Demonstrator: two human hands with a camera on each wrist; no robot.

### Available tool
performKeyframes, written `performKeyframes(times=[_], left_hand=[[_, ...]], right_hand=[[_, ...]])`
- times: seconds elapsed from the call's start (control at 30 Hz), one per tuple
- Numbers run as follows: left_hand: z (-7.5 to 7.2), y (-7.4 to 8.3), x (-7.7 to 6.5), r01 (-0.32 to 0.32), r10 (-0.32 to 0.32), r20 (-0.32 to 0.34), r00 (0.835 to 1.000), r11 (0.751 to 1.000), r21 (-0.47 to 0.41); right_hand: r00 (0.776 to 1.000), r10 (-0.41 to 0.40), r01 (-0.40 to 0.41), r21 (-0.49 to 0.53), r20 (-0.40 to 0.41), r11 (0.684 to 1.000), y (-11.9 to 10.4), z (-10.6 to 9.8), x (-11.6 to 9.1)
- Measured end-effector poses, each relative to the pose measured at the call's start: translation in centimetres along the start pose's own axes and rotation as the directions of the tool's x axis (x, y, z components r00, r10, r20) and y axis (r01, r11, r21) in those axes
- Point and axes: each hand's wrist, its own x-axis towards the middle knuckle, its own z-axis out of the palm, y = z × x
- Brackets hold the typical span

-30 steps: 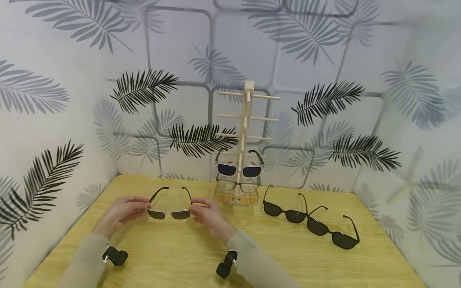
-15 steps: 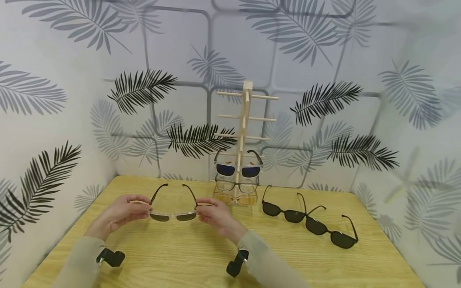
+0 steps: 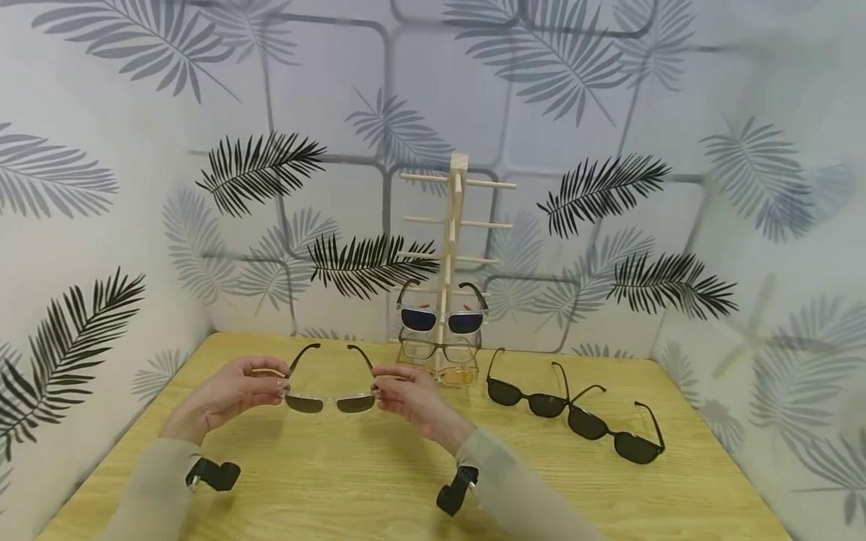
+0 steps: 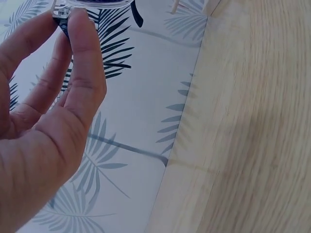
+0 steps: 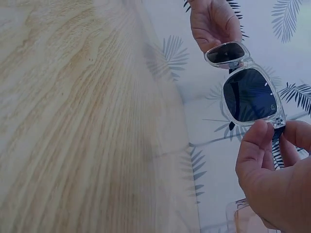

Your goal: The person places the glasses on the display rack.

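Observation:
Both hands hold a pair of sunglasses with a transparent frame, dark lenses and black temples (image 3: 304, 403), over the left part of the table. My left hand (image 3: 233, 394) pinches the frame's left corner by the hinge, and my right hand (image 3: 422, 406) pinches the right corner. The temples are unfolded and point away from me. In the right wrist view, the clear frame around the near lens (image 5: 249, 94) shows close to my thumb. At the top of the left wrist view, my left thumb and fingers (image 4: 53, 116) grip the hinge end; most of the glasses are cut off there.
A wooden display rack (image 3: 455, 203) stands at the back, with bare upper pegs. Low on it hang blue-lensed sunglasses (image 3: 465, 323), clear-lensed glasses (image 3: 460, 352) and orange-tinted glasses (image 3: 458, 376). Two black sunglasses (image 3: 546, 404) (image 3: 636, 448) lie on the table (image 3: 379, 481) at right.
The held sunglasses have moved a little to the right and look slightly larger in the head view. My right hand has shifted right with them. The head view has turned slightly.

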Motion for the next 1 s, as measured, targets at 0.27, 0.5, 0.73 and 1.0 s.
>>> performKeyframes(times=[0.27, 0.5, 0.73, 1.0], left_hand=[[0.4, 0.3, 0.5, -0.063, 0.063, -0.05, 0.997, 0.998, 0.008], [1.4, 1.7, 0.6, -0.141, 0.14, -0.053, 0.989, 0.99, -0.013], [2.9, 3.1, 1.0, -0.163, 0.162, -0.096, 0.982, 0.987, -0.008], [4.3, 4.3, 1.3, -0.167, 0.166, -0.114, 0.98, 0.986, -0.002]], right_hand=[[0.999, -0.047, 0.048, -0.05, 0.019, 0.998, -1.2, -0.6, -0.4], [0.995, -0.088, 0.09, -0.034, 0.045, 0.995, -3.1, -0.3, -1.1], [0.991, -0.104, 0.109, -0.05, 0.088, 0.993, -5.1, -0.8, -2.1], [0.991, -0.102, 0.107, -0.061, 0.081, 0.992, -6.9, -1.3, -3.4]])
